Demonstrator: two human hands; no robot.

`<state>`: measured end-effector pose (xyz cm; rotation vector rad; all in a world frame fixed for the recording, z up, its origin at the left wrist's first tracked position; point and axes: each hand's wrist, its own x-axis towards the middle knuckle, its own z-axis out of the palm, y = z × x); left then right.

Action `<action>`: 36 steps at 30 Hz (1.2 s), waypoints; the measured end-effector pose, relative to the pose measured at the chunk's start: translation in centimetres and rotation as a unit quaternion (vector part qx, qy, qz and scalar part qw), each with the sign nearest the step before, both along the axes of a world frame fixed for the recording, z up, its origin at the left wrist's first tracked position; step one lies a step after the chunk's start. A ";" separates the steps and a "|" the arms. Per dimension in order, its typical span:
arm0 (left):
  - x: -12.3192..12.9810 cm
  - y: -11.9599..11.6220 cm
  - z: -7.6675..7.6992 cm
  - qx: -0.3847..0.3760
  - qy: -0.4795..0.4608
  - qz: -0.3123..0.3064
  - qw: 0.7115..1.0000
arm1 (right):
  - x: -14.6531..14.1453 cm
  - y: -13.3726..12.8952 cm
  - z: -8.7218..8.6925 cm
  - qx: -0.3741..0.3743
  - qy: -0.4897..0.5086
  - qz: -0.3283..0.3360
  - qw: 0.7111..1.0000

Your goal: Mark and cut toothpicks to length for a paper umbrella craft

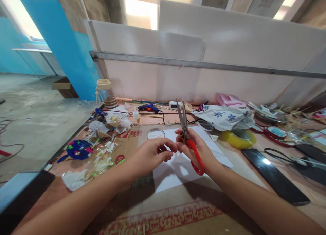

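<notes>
My right hand [200,147] grips a pair of scissors [183,121] with red handles. Their blades point up and stand slightly apart. My left hand [156,153] is close beside it, with curled fingers and a gap between thumb and forefinger; nothing shows in it. The fingertips of both hands almost meet. Below them white paper [163,180] lies on a sheet of cardboard [122,214]. Just beyond my left hand is a small round clear hoop or dish [155,133].
At left lie fabric scraps [79,149], a plastic bag [103,160] and a glue bottle [136,116]. A blue glue gun [149,107] and a jar [107,94] stand farther back. Yellow tape [238,138], flowered cloth [221,116] and a phone [275,175] are at right.
</notes>
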<state>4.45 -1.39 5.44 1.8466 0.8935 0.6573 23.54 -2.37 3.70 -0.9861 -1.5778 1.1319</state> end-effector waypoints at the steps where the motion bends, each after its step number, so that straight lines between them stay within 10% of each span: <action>1: -0.3 0.2 0.4 -0.013 -0.010 0.000 1.000 | 0.3 0.0 0.2 -0.001 -0.012 0.007 1.000; 12: -4.5 1.5 4.7 -0.009 -0.113 0.060 0.992 | 4.8 0.2 4.0 -0.039 -0.196 0.156 0.967; 36: -4.0 2.1 2.4 -0.139 -0.182 -0.032 0.973 | 2.1 -0.7 2.4 -0.130 -0.131 0.207 0.961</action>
